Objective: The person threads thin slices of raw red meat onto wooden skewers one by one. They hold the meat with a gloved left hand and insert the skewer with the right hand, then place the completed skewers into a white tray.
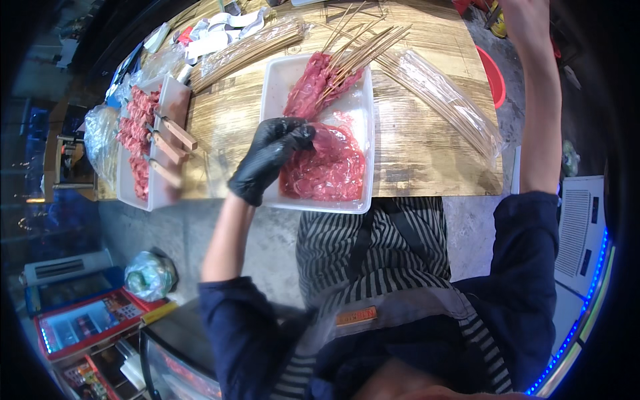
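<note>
My left hand (274, 154), in a black glove, pinches a piece of raw red meat (322, 137) over a white plastic tub (369, 150). Loose meat slices (330, 172) in reddish liquid fill the near part of this tub. Meat threaded on thin wooden skewers (315, 82) lies at its far end, with the bare stick ends (372, 47) jutting past the rim. My right arm reaches up along the right side, away from the tub. At the top edge only the base of my bare right hand (525, 12) shows; its fingers are out of view.
Left stands another white tub (172, 107) holding meat skewers with wooden handles (167, 150). Bundles of bamboo skewers in clear plastic lie at the back (250, 52) and right (442, 100) of the wooden table (430, 175). A red basin (492, 77) is beyond its right edge.
</note>
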The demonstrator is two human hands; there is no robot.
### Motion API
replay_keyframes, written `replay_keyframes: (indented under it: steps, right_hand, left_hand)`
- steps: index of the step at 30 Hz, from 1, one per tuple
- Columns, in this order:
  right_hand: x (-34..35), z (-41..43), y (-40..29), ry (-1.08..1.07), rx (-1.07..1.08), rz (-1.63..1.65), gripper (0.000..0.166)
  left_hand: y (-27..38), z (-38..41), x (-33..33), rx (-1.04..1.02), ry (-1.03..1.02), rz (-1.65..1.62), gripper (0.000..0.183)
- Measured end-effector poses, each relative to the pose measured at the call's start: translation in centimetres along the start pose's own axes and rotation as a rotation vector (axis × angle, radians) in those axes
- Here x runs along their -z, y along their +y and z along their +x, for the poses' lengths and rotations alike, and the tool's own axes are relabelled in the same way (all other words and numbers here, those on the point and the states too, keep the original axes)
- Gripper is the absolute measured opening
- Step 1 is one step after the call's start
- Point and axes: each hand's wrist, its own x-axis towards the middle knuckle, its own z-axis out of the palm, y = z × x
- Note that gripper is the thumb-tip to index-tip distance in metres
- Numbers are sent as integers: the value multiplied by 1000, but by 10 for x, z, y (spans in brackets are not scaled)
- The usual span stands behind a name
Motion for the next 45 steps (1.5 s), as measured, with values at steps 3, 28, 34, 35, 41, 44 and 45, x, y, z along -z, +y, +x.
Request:
replay_keyframes:
  steps: [3,28,34,35,41,44,45]
  right_hand:
    - [-21,-56,10,-59,-111,-7,17]
    - [-113,-175,-30,-443,-116,229,6]
    - [-113,-178,-20,-571,-152,68,13]
    - [-114,-178,-20,-557,-107,76,13]
    - [-120,-174,-31,-542,-16,99,10]
    - [-117,-176,-35,-556,-62,117,8]
    - [-118,-176,-36,-543,-54,117,7]
  left_hand:
    - [-3,-18,-2,-23,56,-376,19]
    - [-1,-50,-47,-315,-45,-946,57]
    - [-2,-51,-53,-360,-58,-1060,57]
    - [-2,-51,-55,-360,-53,-1071,57]
    - [-7,-48,-57,-405,-71,-1109,60]
    - [-7,-47,-57,-428,-6,-1067,59]
    - [-7,-46,-57,-430,13,-1045,59]
